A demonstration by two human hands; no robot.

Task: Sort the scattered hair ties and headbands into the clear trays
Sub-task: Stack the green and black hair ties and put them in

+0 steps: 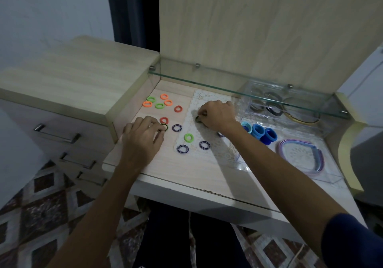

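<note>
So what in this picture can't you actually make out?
All from the head view:
- What the right hand pinches: its curled fingers cover all but a dark sliver.
- The dark tie at the left hand: fingers overlap it, so the grip is unclear.
- The items in the far clear tray: dim and blurred behind the glass shelf.
- One striped tie: half hidden by the right forearm.

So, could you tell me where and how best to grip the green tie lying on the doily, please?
Pinch the green tie from above, across one side of its ring. It lies flat on the doily, open in the middle, with free space all round and the dark ties apart from it, so a fingertip probably fits inside the loop.
</note>
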